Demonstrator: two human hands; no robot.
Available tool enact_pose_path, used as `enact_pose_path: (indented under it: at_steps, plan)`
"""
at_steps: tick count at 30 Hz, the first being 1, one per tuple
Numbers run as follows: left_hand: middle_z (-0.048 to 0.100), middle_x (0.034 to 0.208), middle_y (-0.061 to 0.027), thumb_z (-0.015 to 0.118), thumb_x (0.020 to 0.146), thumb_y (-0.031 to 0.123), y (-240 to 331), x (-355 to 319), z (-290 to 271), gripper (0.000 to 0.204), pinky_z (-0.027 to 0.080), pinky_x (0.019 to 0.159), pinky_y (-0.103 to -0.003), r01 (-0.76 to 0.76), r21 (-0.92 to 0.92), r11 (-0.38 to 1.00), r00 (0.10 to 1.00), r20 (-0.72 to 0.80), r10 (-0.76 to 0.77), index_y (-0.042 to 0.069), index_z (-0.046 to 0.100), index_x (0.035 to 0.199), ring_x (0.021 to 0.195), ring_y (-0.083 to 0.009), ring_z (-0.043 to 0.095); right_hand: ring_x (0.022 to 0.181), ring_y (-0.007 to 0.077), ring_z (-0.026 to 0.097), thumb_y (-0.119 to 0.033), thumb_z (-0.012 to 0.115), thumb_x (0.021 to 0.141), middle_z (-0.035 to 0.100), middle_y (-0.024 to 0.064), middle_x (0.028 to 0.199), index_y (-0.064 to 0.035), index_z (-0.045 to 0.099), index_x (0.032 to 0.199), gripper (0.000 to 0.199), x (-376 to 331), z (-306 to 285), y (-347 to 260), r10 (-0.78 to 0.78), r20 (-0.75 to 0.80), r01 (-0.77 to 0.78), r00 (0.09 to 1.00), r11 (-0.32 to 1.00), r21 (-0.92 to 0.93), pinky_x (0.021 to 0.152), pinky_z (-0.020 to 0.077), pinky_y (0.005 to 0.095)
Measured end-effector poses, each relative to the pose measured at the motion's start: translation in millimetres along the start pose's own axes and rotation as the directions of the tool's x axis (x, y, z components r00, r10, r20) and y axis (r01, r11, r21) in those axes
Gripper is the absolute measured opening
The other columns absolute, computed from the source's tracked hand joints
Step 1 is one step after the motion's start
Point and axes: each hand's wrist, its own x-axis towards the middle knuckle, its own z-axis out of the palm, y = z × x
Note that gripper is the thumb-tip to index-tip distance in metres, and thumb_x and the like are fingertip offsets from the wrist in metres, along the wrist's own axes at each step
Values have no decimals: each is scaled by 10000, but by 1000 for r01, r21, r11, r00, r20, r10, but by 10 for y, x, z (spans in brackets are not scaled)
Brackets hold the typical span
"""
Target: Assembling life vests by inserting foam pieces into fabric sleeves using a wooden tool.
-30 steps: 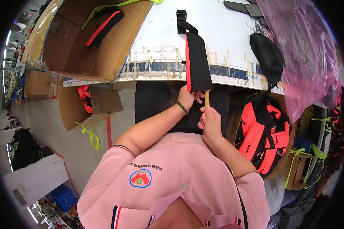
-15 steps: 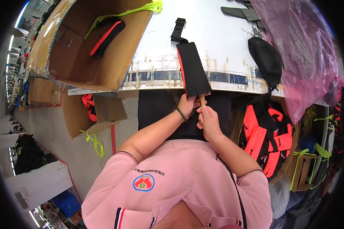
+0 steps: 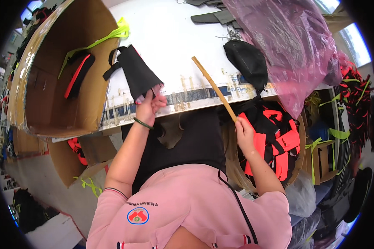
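Note:
In my left hand (image 3: 147, 108) is the open lower end of a black padded strap piece (image 3: 139, 72), pinched near its pinkish inner edge. My fingers there are partly curled. The piece lies slanted over the table edge, its webbing and buckle end (image 3: 112, 68) beside the large carton. My right hand (image 3: 245, 132) is closed around the lower end of a flat bamboo stick (image 3: 214, 87). The stick points up and left over the table edge, apart from the strap piece. Another black and red strap piece (image 3: 78, 76) rests inside the large carton (image 3: 37, 103).
A black pouch (image 3: 247, 62), grey strips (image 3: 214, 17) and a pink plastic sheet (image 3: 286, 45) lie on the white table (image 3: 162, 33). An open carton of orange and black pieces (image 3: 274, 145) stands below at right. A smaller carton (image 3: 97, 151) sits under the table's left.
The bamboo stick has come out of the strap piece and moved right with my right hand. My left hand has carried the piece left toward the large carton. The view has shifted too.

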Motion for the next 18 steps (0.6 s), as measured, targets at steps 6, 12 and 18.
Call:
enact_pose_path:
  at_steps: [6,12,18]
  plan:
    - [650,776,-121,464,941,294,-281,-99,128,344,522,632,-268,121,114,986,991,38,-126,-15,569,1049,659,-179,643,722,282,568,-90,537,855,577,134,763,-16,596,926,119,838,-167,-326,-615,-19,537,788,703,-466,675,448,352]
    - [644,773,-138,454,947,281,-178,-6,150,305,533,642,-292,180,67,981,984,1,-180,2,558,1012,665,-204,647,857,342,579,-185,524,847,609,168,867,-50,636,887,180,2068,-1090,-347,-527,-307,211,792,709,-674,754,450,420]
    - [642,771,-149,433,957,256,-220,-5,181,300,532,631,-283,188,100,977,982,-19,-187,-16,546,1015,663,-210,645,998,322,583,-201,511,820,623,139,1043,-115,639,1028,259,2459,-1498,24,93,-326,-324,941,529,-784,817,462,433]
